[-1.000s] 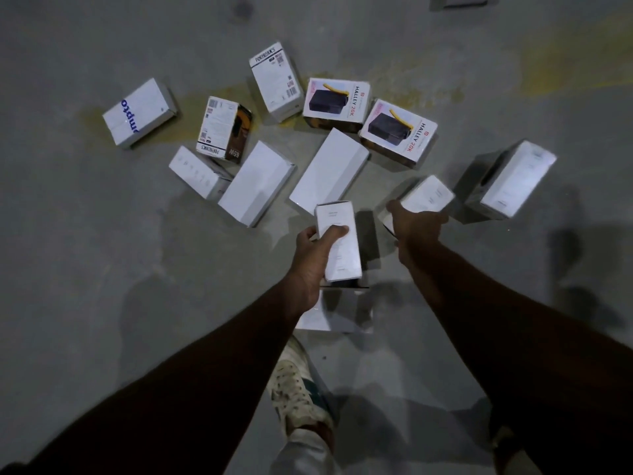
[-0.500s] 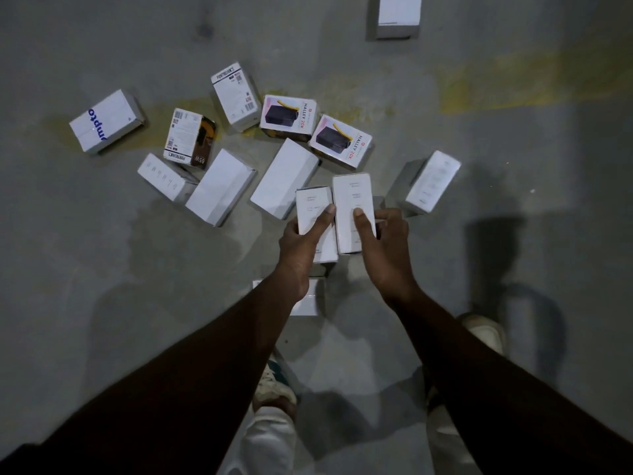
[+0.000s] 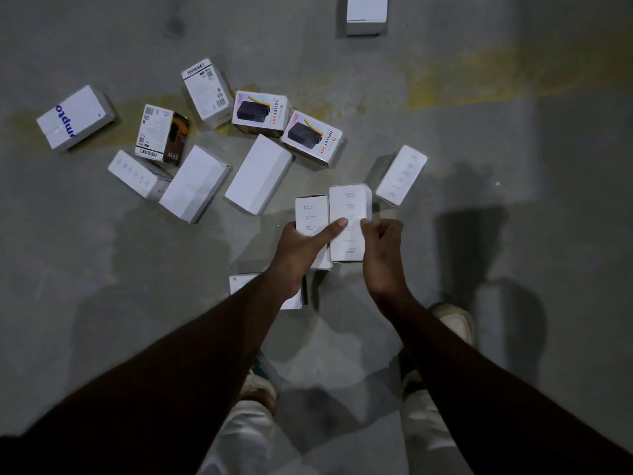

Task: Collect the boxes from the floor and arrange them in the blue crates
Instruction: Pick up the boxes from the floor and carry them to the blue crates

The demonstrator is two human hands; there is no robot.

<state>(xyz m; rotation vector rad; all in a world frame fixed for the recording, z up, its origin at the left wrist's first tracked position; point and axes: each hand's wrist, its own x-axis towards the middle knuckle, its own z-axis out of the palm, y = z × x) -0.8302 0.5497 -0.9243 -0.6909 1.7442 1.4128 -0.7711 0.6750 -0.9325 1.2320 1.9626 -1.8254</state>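
I hold two white boxes side by side above the grey floor. My left hand [image 3: 301,248] grips the shorter white box [image 3: 310,214], and its thumb reaches across onto the taller white box [image 3: 349,207]. My right hand [image 3: 383,248] has its curled fingers at the right edge of that taller box. Several more boxes lie on the floor: two Halley 20K boxes [image 3: 262,113] [image 3: 313,138], plain white boxes [image 3: 258,174] [image 3: 193,183] [image 3: 400,174], and one partly hidden under my left forearm [image 3: 239,284]. No blue crate is in view.
Further left lie a slim white box [image 3: 137,173], a 65W box [image 3: 162,133], a Portronics box [image 3: 205,92] and a box with blue lettering [image 3: 73,116]. Another white box [image 3: 366,13] sits at the top edge. My shoes [image 3: 455,320] [image 3: 260,385] stand below the hands.
My right hand lifted a white box from the floor and brought it beside the one in my left hand. My left thumb has now slid onto it, and the view has risen.
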